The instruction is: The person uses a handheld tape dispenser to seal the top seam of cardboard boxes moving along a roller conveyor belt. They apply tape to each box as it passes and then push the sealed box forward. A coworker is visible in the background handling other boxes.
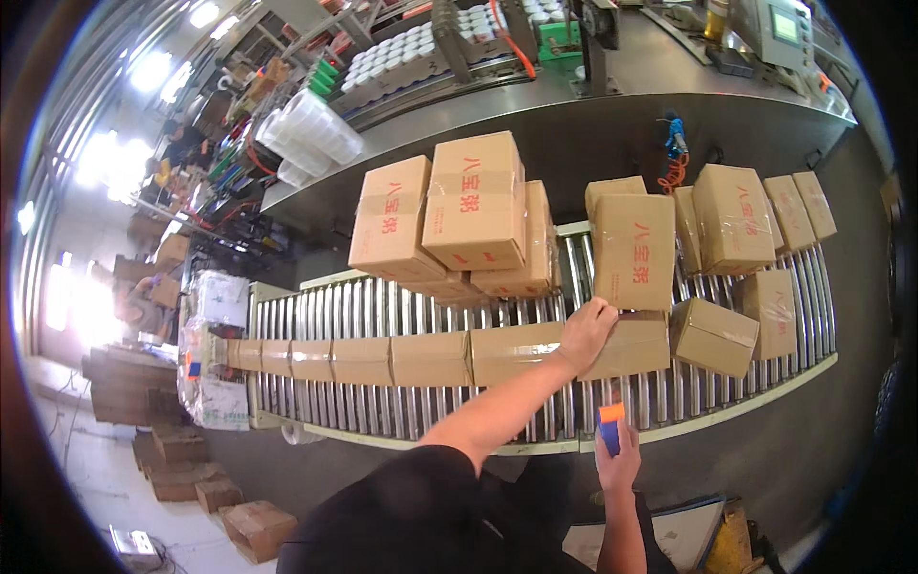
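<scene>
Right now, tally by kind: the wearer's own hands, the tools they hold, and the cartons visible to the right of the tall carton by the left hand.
Hands: 2, left hand and right hand
Blue-and-orange tool: 1
Cartons right of the tall carton: 6, some partly hidden
Total: 9

Left forearm (bare) angled forward and rightward, left hand curled. Right hand held nearer the torso, fingers bent, gripping.
</scene>
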A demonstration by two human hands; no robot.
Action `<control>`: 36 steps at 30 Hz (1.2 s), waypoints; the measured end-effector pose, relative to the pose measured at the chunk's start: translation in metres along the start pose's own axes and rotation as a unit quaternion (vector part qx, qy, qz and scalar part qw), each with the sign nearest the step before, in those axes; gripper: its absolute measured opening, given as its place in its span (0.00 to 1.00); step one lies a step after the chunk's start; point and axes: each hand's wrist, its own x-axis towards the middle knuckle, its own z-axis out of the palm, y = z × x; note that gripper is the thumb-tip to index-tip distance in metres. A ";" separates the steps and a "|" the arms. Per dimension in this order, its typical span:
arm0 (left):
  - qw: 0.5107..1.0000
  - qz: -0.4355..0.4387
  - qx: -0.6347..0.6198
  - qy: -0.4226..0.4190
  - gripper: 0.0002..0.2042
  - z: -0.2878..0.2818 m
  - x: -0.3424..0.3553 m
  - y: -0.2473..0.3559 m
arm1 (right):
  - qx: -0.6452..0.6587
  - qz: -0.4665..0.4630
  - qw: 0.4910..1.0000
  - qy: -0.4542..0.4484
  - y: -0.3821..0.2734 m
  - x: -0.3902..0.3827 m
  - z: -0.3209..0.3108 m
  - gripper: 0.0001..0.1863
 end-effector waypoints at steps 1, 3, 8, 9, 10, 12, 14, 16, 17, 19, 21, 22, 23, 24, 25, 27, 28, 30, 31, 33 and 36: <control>0.999 -0.049 0.000 0.017 0.04 0.016 0.008 0.014 | 0.018 -0.011 1.000 0.005 0.004 -0.003 -0.014 0.36; 0.997 -0.033 0.026 0.070 0.04 0.023 0.010 0.012 | -0.019 0.015 0.999 -0.027 -0.009 0.010 -0.028 0.35; 0.956 -0.253 0.016 0.147 0.04 -0.019 -0.006 0.004 | -0.014 0.054 0.995 -0.081 -0.019 0.021 -0.044 0.36; 0.940 -0.304 0.019 0.157 0.06 -0.037 -0.002 0.000 | -0.013 0.055 0.995 -0.083 -0.020 0.023 -0.044 0.37; 0.962 -0.269 -0.020 0.038 0.08 -0.058 -0.013 -0.009 | -0.014 0.054 0.994 -0.089 -0.026 0.026 -0.046 0.37; 0.986 -0.001 0.058 -0.157 0.32 -0.084 -0.027 0.011 | -0.011 0.054 0.995 -0.086 -0.029 0.031 -0.044 0.36; 0.949 -0.010 0.125 -0.289 0.61 -0.069 -0.016 0.040 | -0.012 0.059 0.995 -0.083 -0.030 0.030 -0.046 0.35; 0.907 -0.008 0.219 -0.360 0.68 -0.043 -0.006 0.046 | -0.013 0.056 0.995 -0.076 -0.037 0.030 -0.044 0.35; 0.914 -0.003 0.235 -0.330 0.69 -0.028 -0.014 0.036 | -0.008 0.056 0.996 -0.076 -0.044 0.031 -0.044 0.35; 0.933 0.010 0.200 -0.300 0.68 -0.020 -0.003 0.040 | -0.024 0.031 0.998 -0.046 -0.034 0.030 -0.045 0.34; 0.951 0.032 0.177 -0.249 0.64 -0.011 0.002 0.034 | -0.015 0.028 0.999 -0.015 -0.020 0.025 -0.046 0.34; 0.948 0.014 0.169 -0.268 0.64 -0.012 0.006 0.032 | -0.006 0.014 1.000 0.005 -0.015 0.018 -0.051 0.35; 0.944 -0.004 0.160 -0.287 0.63 -0.014 0.009 0.030 | 0.005 0.051 0.999 0.005 -0.014 0.004 -0.060 0.34; 0.942 -0.018 0.148 -0.300 0.63 -0.016 0.016 0.035 | 0.001 0.045 0.998 0.042 -0.002 -0.021 -0.062 0.34; 0.961 0.005 0.132 -0.245 0.57 -0.021 0.016 0.041 | -0.023 0.058 0.998 0.031 0.001 -0.048 -0.075 0.34; 0.943 -0.104 0.078 -0.306 0.58 -0.040 0.030 0.060 | -0.050 0.081 0.995 0.013 0.002 -0.074 -0.091 0.34; 0.927 -0.159 0.048 -0.337 0.59 -0.048 0.034 0.069 | -0.057 0.092 0.994 -0.001 0.003 -0.082 -0.098 0.34; 0.902 -0.218 -0.069 -0.366 0.57 -0.060 0.021 0.069 | -0.058 0.107 0.992 -0.026 -0.002 -0.073 -0.104 0.34; 0.858 -0.286 -0.190 -0.383 0.55 -0.057 0.010 0.061 | -0.051 0.110 0.992 -0.033 -0.013 -0.040 -0.098 0.34; 0.794 -0.357 -0.319 -0.375 0.51 -0.065 -0.022 0.074 | 0.095 0.196 0.974 -0.062 -0.006 -0.015 -0.088 0.32; 0.591 -0.551 -0.484 -0.335 0.44 -0.073 -0.054 0.093 | 0.395 0.460 0.787 -0.118 0.003 -0.021 -0.090 0.21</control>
